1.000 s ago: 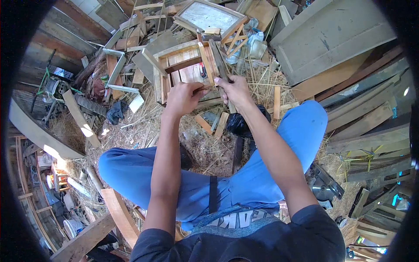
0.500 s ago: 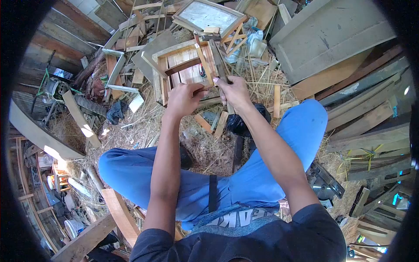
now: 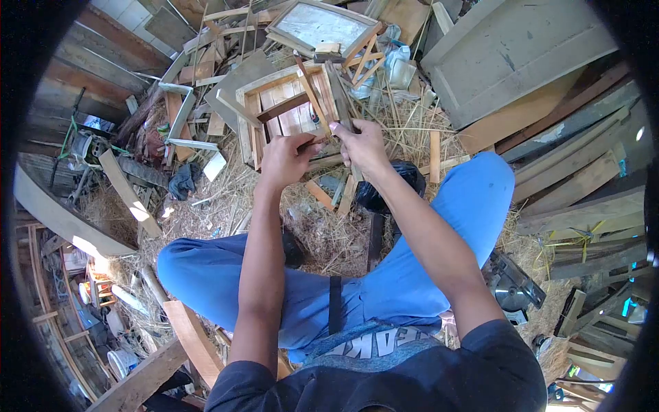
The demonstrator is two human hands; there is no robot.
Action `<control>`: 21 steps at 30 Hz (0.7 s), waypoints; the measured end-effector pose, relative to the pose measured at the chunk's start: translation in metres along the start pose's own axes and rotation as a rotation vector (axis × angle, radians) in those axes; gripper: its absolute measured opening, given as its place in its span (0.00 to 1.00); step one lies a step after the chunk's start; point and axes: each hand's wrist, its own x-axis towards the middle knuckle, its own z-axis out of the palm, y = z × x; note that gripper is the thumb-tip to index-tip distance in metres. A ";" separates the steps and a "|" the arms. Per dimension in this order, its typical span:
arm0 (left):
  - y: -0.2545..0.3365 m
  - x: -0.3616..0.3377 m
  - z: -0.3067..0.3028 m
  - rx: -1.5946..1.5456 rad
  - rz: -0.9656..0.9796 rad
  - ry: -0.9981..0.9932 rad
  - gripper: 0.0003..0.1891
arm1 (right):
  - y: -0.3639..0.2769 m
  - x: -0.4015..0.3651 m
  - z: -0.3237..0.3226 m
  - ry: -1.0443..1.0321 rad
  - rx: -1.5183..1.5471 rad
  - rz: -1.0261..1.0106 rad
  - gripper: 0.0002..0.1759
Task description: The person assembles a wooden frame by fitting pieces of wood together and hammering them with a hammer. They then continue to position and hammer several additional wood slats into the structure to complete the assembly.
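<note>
A thin wooden strip [image 3: 314, 95] slants over the right side of an open wooden box frame [image 3: 247, 141]. Its near end meets my right hand [image 3: 365, 146], whose thumb and fingers are closed on it. Close by on the left, my left hand [image 3: 287, 159] has its fingers pinched together at the box's near edge, right beside the strip's end. What sits in that pinch is too small to make out. Inside the box, a small dark and red object [image 3: 314, 117] lies near the strip.
A framed panel [image 3: 322, 27] lies behind the box, with a small wood block [image 3: 328, 49] at its near edge. Right of it leans a large grey board [image 3: 515, 58]. A black plastic bag [image 3: 391, 189] sits below my right hand. Straw and offcuts cover the ground.
The view has shifted slightly. Both hands stay at the strip's near end, with the left fingers slightly re-posed and the right hand's grip kept.
</note>
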 end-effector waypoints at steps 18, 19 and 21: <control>-0.012 0.005 0.009 -0.390 0.056 0.173 0.12 | -0.035 -0.017 0.010 0.044 0.023 -0.211 0.16; -0.011 0.006 0.009 -0.389 0.058 0.176 0.12 | -0.037 -0.015 0.009 0.026 0.043 -0.222 0.15; -0.008 0.007 0.009 -0.486 0.093 0.271 0.11 | -0.039 -0.013 0.009 0.006 0.065 -0.237 0.15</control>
